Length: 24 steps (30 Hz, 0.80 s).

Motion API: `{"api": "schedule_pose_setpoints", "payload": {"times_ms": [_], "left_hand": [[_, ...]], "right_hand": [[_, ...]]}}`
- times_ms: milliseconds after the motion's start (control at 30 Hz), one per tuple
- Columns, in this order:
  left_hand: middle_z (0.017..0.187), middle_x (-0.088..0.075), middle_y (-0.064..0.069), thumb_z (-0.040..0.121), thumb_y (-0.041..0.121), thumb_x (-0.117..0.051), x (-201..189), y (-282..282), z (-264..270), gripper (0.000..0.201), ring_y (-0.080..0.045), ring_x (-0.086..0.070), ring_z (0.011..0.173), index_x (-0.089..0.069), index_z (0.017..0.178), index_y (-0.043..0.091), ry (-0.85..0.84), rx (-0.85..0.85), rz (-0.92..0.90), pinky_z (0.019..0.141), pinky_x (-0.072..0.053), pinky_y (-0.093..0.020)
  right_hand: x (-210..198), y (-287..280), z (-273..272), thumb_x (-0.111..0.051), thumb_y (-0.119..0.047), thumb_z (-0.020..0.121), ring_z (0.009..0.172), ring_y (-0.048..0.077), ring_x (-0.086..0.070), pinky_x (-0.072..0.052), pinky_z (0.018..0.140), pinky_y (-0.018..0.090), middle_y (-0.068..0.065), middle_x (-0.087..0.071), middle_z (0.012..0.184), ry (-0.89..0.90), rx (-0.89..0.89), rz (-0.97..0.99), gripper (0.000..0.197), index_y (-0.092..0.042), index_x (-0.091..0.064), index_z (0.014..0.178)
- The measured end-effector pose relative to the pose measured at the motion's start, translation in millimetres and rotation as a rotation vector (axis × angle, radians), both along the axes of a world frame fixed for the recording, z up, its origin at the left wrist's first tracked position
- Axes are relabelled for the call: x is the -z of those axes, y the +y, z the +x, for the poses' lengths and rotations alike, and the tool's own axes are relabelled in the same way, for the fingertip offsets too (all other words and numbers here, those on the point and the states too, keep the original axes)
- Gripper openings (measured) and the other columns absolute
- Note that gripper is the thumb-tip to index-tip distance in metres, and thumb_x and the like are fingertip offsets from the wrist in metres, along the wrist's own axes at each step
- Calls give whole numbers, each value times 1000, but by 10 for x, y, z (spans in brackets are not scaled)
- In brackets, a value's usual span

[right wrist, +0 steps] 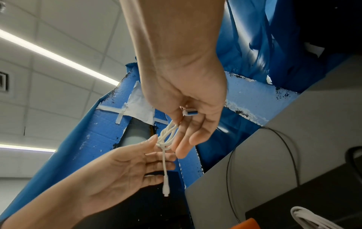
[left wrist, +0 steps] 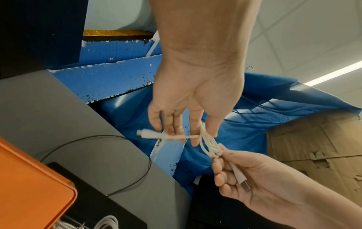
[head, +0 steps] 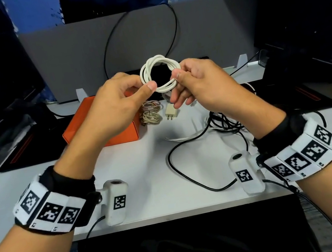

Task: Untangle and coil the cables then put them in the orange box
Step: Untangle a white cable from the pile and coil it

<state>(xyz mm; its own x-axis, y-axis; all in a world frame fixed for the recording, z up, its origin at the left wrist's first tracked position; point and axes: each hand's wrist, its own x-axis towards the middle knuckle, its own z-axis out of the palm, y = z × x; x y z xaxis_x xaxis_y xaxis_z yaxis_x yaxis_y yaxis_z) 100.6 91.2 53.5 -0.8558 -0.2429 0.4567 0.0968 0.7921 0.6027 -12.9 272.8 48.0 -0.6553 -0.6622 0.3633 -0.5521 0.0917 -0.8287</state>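
White cable (head: 160, 72), wound into a small coil, is held up between both hands above the desk (head: 150, 168). The left hand (head: 118, 110) pinches the coil's left side between thumb and forefinger, its other fingers curled; in the left wrist view a short tail with a small plug (left wrist: 144, 133) sticks out past those fingers. The right hand (head: 200, 84) pinches the coil's right side with thumb and forefinger, the remaining fingers loosely spread below (a USB plug (right wrist: 189, 112) lies against its palm in the right wrist view). Below the hands the box (head: 100, 135) sits on the desk, partly hidden by the left hand. Just beside its right edge lie two coiled cables (head: 151, 113) and a charger (head: 171, 111). Nearer the right wrist, a black cable (head: 198, 151) sprawls loose across the desk. A grey panel (head: 81, 56) stands behind.
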Motion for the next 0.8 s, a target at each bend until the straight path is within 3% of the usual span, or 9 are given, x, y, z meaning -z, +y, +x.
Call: {"api": "schedule_pose_setpoints", "payload": {"times_ms": [100,233,333,400,467,533,667,733,800], "left_hand": [[96,-72,-17,99,42,-64,-12,16,12,30,-21,-67,82,-76,100,14,-52,58,139,76,-57,-34],[105,-77,-16,99,17,-64,2,74,-19,17,-29,-75,99,-72,109,7,-48,200,644,79,-60,-24],[109,-77,-15,100,11,-59,17,76,-52,16,-23,-76,99,-69,111,6,-4,266,920,82,-61,-26],[109,-77,-14,101,10,-57,35,53,-71,17,-22,-76,98,-68,113,6,-5,282,997,81,-61,-25],[109,-77,-15,102,11,-56,48,39,-84,18,-26,-76,99,-68,115,6,-32,284,969,85,-62,-28],[107,-78,-11,102,14,-60,60,19,-98,20,-23,-76,98,-67,120,10,-17,186,755,89,-61,-32],[103,-75,2,97,29,-70,113,-98,-137,37,-8,-71,87,-60,133,26,147,-51,315,81,-56,-28],[98,-76,2,98,30,-67,104,-126,-137,28,-14,-71,86,-66,125,24,106,-33,296,80,-61,-39],[94,-77,-4,101,19,-65,101,-116,-131,16,-24,-74,86,-71,115,17,46,18,337,77,-63,-47]], "right_hand": [[9,3,6,-43,-26,110,73,19,-76,-52,66,27,5,-78,81,9,2,12,23,-12,-56,97],[44,-30,5,-48,-31,109,87,19,-75,-58,80,39,6,-77,91,25,27,-22,26,-8,-61,102],[29,-33,36,-46,-34,110,97,34,-74,-60,87,45,15,-75,108,-237,-98,-62,31,-6,-60,111],[-1,-4,65,-44,-35,110,89,38,-76,-62,79,43,17,-76,108,-424,-207,-78,35,-4,-59,119],[0,10,51,-46,-33,110,74,29,-74,-63,64,33,16,-77,104,-449,-224,-76,37,0,-59,121],[36,8,4,-50,-30,109,66,21,-70,-58,56,27,16,-77,103,-387,-192,-52,34,1,-63,116],[96,-2,-69,-54,-27,107,62,17,-67,-56,56,25,15,-79,98,-284,-168,32,35,5,-66,113],[112,5,-83,-55,-28,107,65,18,-69,-56,59,25,12,-79,99,-256,-203,81,36,4,-67,116],[122,10,-81,-54,-32,106,70,19,-70,-55,64,27,9,-79,101,-246,-252,140,35,-2,-69,118]]}}
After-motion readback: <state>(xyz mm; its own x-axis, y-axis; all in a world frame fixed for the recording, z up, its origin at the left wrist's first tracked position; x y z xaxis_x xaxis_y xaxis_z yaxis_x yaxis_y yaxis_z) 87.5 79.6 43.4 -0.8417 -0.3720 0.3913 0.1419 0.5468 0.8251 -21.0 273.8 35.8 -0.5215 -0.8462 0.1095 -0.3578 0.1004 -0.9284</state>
